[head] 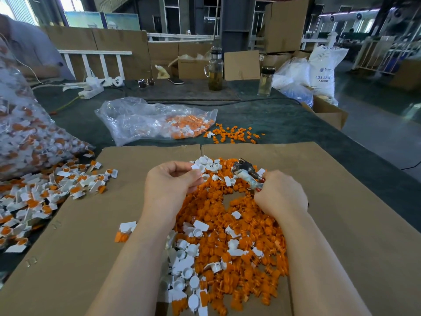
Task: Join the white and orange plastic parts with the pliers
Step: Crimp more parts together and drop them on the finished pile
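Orange plastic parts (230,226) are lying heaped across the middle of the cardboard sheet (341,224) on the worktop (284,119), with white plastic parts (182,267) scattered through the heap and thickest along its near-left side. You are pinching 1 white part (197,167) in your left hand (173,181), thumb and fingertips curled around it, just above the far edge of the heap. Your right hand (281,195) is wrapped around the handles of the pliers (247,173), whose metal head is pointing toward the far-left; whether the jaws are parted I cannot tell. No orange piece seems to be seated in the white one yet, so the fitting step is likely the one in hand. Try turning the white part's cup upward, setting 1 orange piece squarely in it, then bringing the pliers across both faces and squeezing evenly, keeping your fingertips away from the head. Finished pieces (45,195) are piling up at the sheet's left edge.
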The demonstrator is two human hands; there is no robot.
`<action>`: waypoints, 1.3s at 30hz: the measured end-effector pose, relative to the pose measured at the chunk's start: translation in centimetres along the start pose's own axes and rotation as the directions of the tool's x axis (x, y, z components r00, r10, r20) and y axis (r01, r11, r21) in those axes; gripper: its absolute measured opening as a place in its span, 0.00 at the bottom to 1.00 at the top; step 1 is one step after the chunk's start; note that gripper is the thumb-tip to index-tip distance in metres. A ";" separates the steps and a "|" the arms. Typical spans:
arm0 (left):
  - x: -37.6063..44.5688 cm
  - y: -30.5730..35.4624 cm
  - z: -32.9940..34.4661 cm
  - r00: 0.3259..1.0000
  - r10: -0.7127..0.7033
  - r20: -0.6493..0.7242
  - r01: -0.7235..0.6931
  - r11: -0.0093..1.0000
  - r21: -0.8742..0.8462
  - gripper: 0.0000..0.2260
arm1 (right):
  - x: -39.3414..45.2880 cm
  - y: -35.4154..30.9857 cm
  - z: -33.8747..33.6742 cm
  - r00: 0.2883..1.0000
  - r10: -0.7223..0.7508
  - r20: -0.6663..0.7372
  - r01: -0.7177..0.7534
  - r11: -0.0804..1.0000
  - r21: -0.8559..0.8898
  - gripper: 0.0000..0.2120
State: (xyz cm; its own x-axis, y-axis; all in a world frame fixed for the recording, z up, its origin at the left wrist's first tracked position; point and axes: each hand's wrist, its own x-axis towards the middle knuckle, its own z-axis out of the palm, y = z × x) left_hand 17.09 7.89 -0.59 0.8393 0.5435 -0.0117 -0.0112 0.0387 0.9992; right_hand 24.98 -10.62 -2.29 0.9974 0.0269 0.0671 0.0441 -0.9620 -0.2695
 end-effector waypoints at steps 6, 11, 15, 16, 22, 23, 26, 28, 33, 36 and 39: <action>-0.1 0.0 0.2 1.000 -0.006 -0.005 0.006 1.000 0.005 0.04 | -0.3 -1.1 -0.2 0.991 -0.096 -0.096 0.110 0.983 0.145 0.05; -0.3 0.1 0.6 1.000 -0.025 0.007 0.026 0.998 -0.058 0.03 | -1.5 -3.8 -0.3 0.978 -0.116 -0.174 0.209 0.597 0.775 0.03; -0.4 0.1 1.0 0.999 -0.034 0.021 0.036 0.992 -0.123 0.03 | -2.4 -4.9 -0.1 0.966 -0.179 -0.186 0.246 0.421 0.873 0.02; -0.4 0.1 1.0 0.999 -0.035 0.028 0.039 0.990 -0.136 0.03 | -2.5 -5.0 0.0 0.961 -0.198 -0.191 0.257 0.398 0.881 0.02; -0.7 0.2 1.2 0.998 -0.018 0.058 0.027 0.986 -0.162 0.03 | -2.7 -5.7 0.5 0.940 -0.216 -0.266 0.337 0.449 0.827 0.03; -0.7 0.2 1.1 0.998 -0.016 0.060 0.026 0.985 -0.170 0.03 | -2.7 -5.7 0.6 0.940 -0.208 -0.271 0.339 0.461 0.820 0.02; -0.9 0.3 1.1 0.998 -0.002 0.056 0.012 0.983 -0.182 0.03 | -2.6 -5.7 0.8 0.936 -0.197 -0.291 0.351 0.495 0.795 0.04; -0.9 0.4 1.2 0.998 0.017 0.052 -0.007 0.982 -0.189 0.03 | -2.7 -5.7 0.8 0.934 -0.188 -0.305 0.358 0.489 0.795 0.04; -1.0 0.5 1.3 0.998 0.062 0.031 -0.055 0.983 -0.176 0.03 | -2.8 -5.9 1.0 0.926 -0.153 -0.344 0.374 0.484 0.791 0.07; -0.9 0.5 1.3 0.996 0.088 0.017 -0.085 0.984 -0.158 0.03 | -2.9 -5.9 0.9 0.923 -0.145 -0.355 0.379 0.489 0.786 0.09; -0.9 0.4 1.1 0.992 0.122 0.013 -0.120 0.987 -0.108 0.04 | -2.9 -5.9 0.9 0.923 -0.147 -0.357 0.381 0.497 0.780 0.09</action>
State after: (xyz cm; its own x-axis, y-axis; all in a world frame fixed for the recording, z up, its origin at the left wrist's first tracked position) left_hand 16.96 6.47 -0.15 0.8388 0.5331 0.1105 -0.1699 0.0636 0.9834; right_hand 21.90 -4.74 -1.75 0.8932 0.0689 0.4443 0.4462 -0.2565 -0.8574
